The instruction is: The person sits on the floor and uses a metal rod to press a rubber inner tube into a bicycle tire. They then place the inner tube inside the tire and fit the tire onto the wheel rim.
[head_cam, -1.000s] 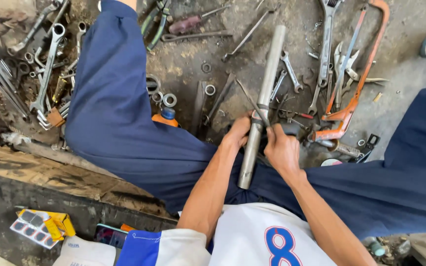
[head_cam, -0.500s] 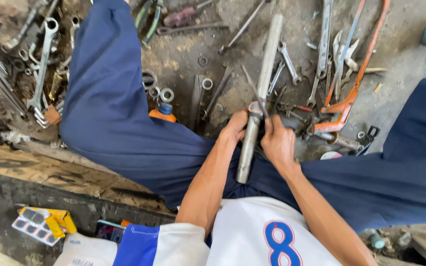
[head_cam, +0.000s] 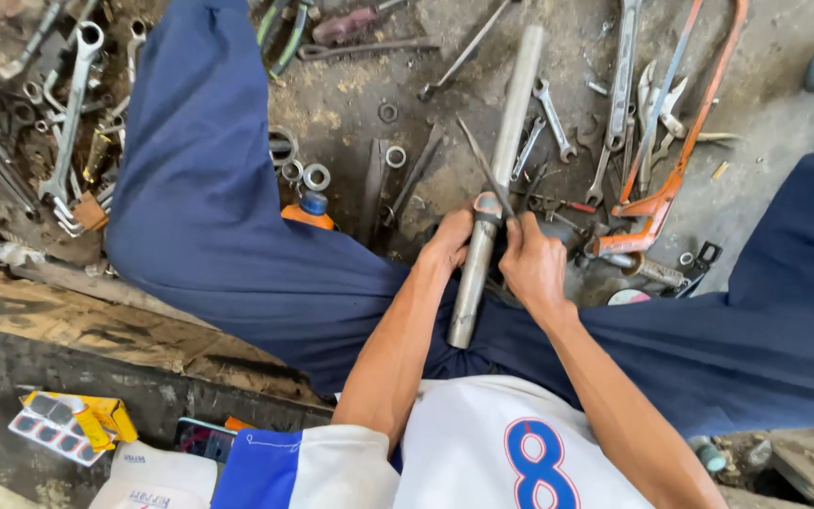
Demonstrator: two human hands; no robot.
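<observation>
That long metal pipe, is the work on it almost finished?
Hard to say. Already done: tools lie spread on the floor, spanners and an orange hacksaw within reach. In hand: the left hand steadies the grey pipe while the right hand holds a thin pointed tool against it. Left: the pipe shows no finished change yet.

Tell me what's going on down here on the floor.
A person sits on the ground with legs spread, holding a long grey metal tube between both hands. The left hand grips the tube near its middle, while the right hand presses a thin pointed tool against it. Around them the dirty floor is littered with wrenches, rings, an orange hacksaw and a small orange bottle.
</observation>
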